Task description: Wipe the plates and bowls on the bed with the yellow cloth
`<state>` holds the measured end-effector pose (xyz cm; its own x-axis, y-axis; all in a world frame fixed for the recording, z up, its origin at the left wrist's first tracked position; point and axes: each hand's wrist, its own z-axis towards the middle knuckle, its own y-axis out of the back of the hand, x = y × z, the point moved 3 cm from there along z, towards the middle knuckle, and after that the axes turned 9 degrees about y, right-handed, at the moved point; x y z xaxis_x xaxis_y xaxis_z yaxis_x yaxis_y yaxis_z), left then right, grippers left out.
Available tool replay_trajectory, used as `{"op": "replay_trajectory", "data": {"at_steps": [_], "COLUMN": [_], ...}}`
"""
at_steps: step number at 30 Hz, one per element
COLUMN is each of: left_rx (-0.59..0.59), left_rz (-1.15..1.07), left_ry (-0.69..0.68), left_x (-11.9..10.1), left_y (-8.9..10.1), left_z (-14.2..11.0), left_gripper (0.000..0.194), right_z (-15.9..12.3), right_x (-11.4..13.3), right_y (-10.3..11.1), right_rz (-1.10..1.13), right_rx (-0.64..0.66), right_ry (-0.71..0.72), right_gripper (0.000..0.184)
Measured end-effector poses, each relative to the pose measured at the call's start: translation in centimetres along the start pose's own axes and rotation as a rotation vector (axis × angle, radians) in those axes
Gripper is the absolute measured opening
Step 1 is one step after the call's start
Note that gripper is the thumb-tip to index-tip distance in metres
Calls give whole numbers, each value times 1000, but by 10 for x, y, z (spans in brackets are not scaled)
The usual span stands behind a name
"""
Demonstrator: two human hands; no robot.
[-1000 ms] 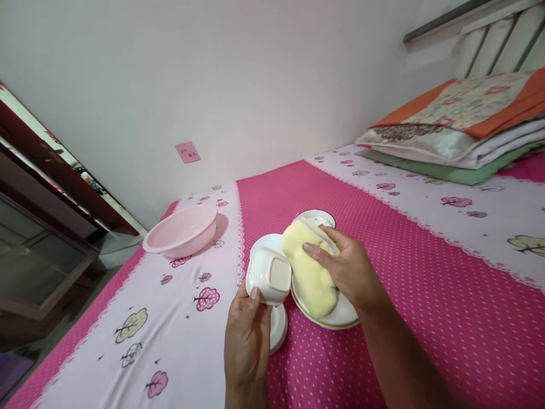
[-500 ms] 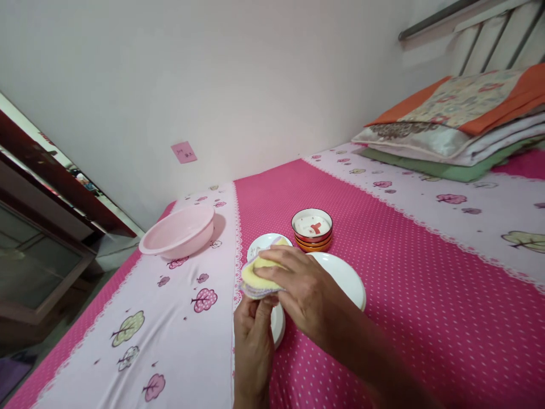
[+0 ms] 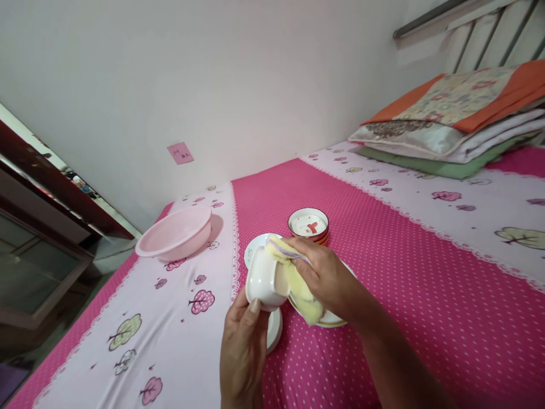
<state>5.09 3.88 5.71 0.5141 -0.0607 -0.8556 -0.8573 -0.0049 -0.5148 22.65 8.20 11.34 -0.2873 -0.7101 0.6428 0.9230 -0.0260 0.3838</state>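
The left hand (image 3: 244, 341) holds a small white bowl (image 3: 264, 281), thumb on its side. The bowl is tipped over, so its bottom faces the right hand (image 3: 326, 275) and its inside is hidden. The right hand has a soft yellow cloth (image 3: 300, 289) bunched in it, and the cloth touches the bowl. Some of its fingers are hidden.

Behind the bowl is a white plate with small marks (image 3: 254, 250), partly covered; the marks are too small to make out. Below the bowl, part of a round white dish (image 3: 275, 329) peeks out past the left hand. To the right of the bowl is a big plate (image 3: 334, 319), mostly hidden by the cloth and right hand. Farther back and right of the bowl sit stacked round bowls (image 3: 308, 224) with a red picture inside the top one. The right hand hides the lowest part. Well left of the bowl is a pink tub (image 3: 174, 234).
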Motion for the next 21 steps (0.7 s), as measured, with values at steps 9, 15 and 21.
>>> {"op": "replay_trajectory", "data": {"at_steps": [9, 15, 21], "left_rx": [-118, -177, -165], "left_rz": [-460, -531, -443], "left_ry": [39, 97, 64], "left_x": [1, -5, -3], "left_y": [0, -8, -6], "left_z": [16, 13, 12], "left_gripper": [51, 57, 59], "right_z": [-4, -3, -3], "right_x": [1, 20, 37], "right_y": [-14, -16, -22], "right_rz": [-91, -42, -83], "right_rx": [52, 56, 160], "right_ry": [38, 90, 160], "right_gripper": [49, 46, 40]}}
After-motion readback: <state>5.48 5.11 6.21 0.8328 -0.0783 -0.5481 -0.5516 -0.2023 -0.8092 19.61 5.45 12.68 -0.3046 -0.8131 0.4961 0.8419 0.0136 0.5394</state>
